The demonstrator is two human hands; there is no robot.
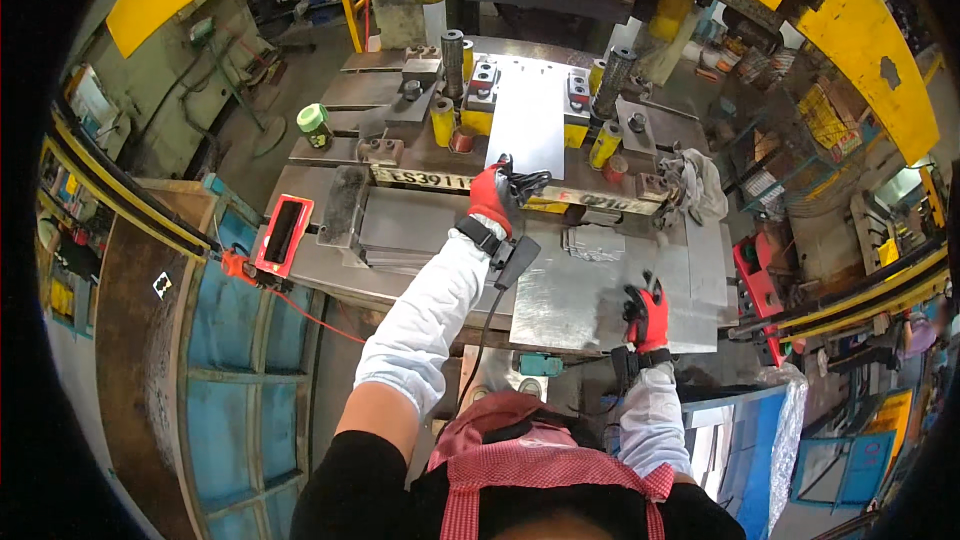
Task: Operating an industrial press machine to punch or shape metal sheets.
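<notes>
A bright rectangular metal sheet (530, 115) lies in the press die, its near end reaching over the die's front edge. My left hand (500, 195), in a red and black glove, is closed at the sheet's near left corner; its fingers partly cover that edge. Nearer to me on the right, my right hand (647, 315), gloved alike, hovers over or touches a wide flat metal plate (560, 300) on the bench. Its fingers are bent and apart, with nothing seen in them. Small thin metal pieces (594, 243) lie at the plate's far edge.
Stacked metal sheets (415, 225) sit left of my left forearm. Upright guide posts (612, 80) flank the die. A grey rag (695, 185) lies at right, a red tray (285, 235) and green-capped bottle (314, 125) at left. Yellow frame bars (830, 30) arch overhead.
</notes>
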